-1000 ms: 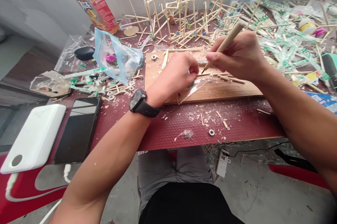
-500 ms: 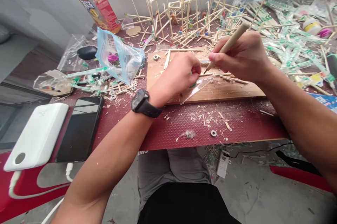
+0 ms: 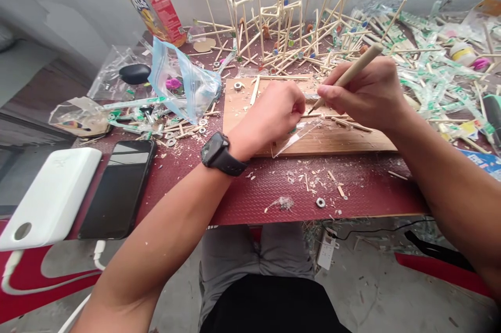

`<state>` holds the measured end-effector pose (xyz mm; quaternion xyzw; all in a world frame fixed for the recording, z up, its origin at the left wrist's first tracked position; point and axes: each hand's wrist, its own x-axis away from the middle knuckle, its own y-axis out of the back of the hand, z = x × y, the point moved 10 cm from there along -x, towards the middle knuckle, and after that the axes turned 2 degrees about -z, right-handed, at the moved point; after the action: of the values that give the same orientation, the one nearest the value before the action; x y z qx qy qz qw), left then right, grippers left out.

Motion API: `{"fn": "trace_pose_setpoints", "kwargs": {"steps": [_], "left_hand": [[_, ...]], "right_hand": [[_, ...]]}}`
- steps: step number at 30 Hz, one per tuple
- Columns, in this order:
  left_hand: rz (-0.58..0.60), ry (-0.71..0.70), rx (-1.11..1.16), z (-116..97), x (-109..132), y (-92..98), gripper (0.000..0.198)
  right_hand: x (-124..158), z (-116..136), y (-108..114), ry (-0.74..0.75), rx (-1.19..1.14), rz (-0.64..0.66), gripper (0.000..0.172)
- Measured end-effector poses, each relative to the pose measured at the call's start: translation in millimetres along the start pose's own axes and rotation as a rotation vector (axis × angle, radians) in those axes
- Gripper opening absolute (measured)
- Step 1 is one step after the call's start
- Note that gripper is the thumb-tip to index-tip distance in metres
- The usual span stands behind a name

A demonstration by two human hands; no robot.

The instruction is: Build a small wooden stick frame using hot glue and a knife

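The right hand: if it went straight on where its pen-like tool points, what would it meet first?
Leading with the pen-like tool, the right hand would probably meet the thin stick on the wooden board first; the tip may be touching it, depth is unclear.

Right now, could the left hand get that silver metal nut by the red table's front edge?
Probably yes: the left hand likely pinches a thin wooden stick, but nothing tall blocks the way to the silver metal nut.

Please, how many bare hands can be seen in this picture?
2: the left hand, over the flat brown wooden board, and the right hand, gripping a long beige pen-shaped tool. None seems hidden.
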<state>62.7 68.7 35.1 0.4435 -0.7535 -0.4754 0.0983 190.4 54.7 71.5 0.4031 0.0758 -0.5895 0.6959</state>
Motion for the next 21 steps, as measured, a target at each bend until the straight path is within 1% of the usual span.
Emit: {"fn": "trace_pose_setpoints", "kwargs": {"steps": [5,12,16,21], "left_hand": [[0.003,0.002,-0.013,-1,0,0.7,0.024],[-0.008,-0.011,-0.023,-2,0,0.9,0.025],[-0.021,-0.024,-0.027,-1,0,-0.1,0.026],[-0.009,-0.012,-0.014,0,0,-0.8,0.029]], "right_hand": [[0,-4,0,-0.022,0.02,0.005,0.02],[2,-20,1,-0.09,0.069,0.014,0.027],[0,-18,1,-0.088,0.034,0.007,0.031],[-2,-16,0,-0.08,-0.018,0.007,0.03]]}}
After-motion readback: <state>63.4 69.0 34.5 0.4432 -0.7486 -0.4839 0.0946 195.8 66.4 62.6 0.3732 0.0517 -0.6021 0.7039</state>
